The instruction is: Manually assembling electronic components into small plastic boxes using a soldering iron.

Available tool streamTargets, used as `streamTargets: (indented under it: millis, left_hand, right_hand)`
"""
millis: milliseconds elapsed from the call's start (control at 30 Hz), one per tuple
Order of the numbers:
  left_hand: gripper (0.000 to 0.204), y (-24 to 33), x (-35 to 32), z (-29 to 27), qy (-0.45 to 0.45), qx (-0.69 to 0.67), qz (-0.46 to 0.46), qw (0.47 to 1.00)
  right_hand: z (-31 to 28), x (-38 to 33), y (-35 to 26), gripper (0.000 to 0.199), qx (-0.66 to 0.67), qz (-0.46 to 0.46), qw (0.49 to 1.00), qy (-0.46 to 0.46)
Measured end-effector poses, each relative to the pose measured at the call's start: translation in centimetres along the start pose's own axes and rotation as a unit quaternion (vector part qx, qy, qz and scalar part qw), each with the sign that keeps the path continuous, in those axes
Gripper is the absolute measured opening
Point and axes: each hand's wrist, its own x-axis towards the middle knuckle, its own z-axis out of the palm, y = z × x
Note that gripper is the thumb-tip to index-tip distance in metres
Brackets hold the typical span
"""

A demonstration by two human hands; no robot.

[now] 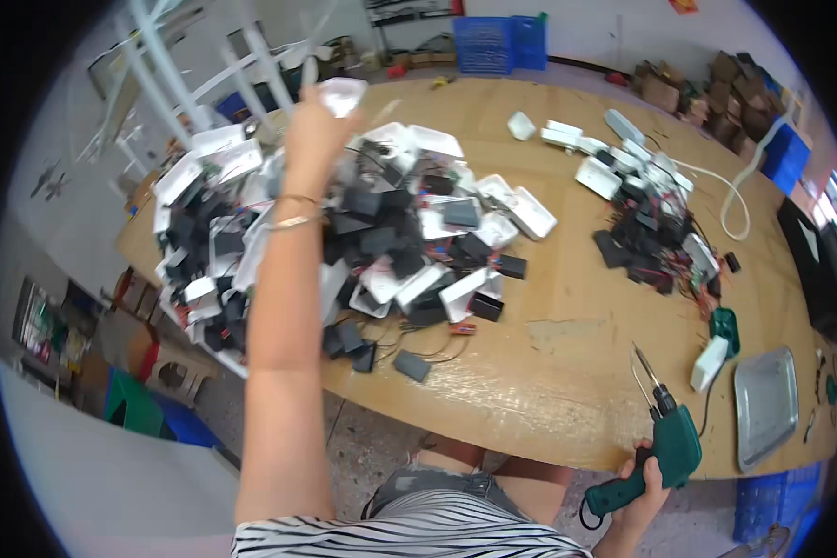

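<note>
My left arm stretches over a big heap of electronic parts (381, 242), made up of white plastic shells, black blocks and thin wires. At its far edge my left hand (314, 130), somewhat blurred, is closed on a white plastic shell (344, 93); the fingertips are partly hidden. In my right hand (646, 488), near the table's front edge, is a green soldering gun (674, 446). My fingers wrap its handle, and its thin metal tip (649, 363) points up and away from me over the table.
A smaller pile of black blocks, white shells and wires (646, 214) lies to the right on the brown table (567, 372). A grey metal tray (767, 409) sits at the right edge, near a white-and-green piece (713, 358). Blue crates (484, 45) stand beyond the table.
</note>
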Motion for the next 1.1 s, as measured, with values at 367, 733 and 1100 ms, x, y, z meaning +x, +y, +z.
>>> streamTargets:
  millis: [367,733,1100]
  left_hand:
    - [0.036,16.2,-6.6,8.3,-0.203,-0.143,0.269,0.93]
    - [0.052,28.2,-7.4,31.1,-0.1,-0.077,0.314,0.941]
    - [0.058,33.0,-2.7,36.3,-0.389,-0.125,0.28,0.869]
  right_hand:
    - [0.2,3.9,1.2,0.042,0.158,0.031,0.984,-0.071]
    - [1.1,3.8,2.3,0.046,0.163,0.012,0.986,-0.022]
    - [0.9,2.5,2.2,0.056,0.221,0.14,0.963,0.066]
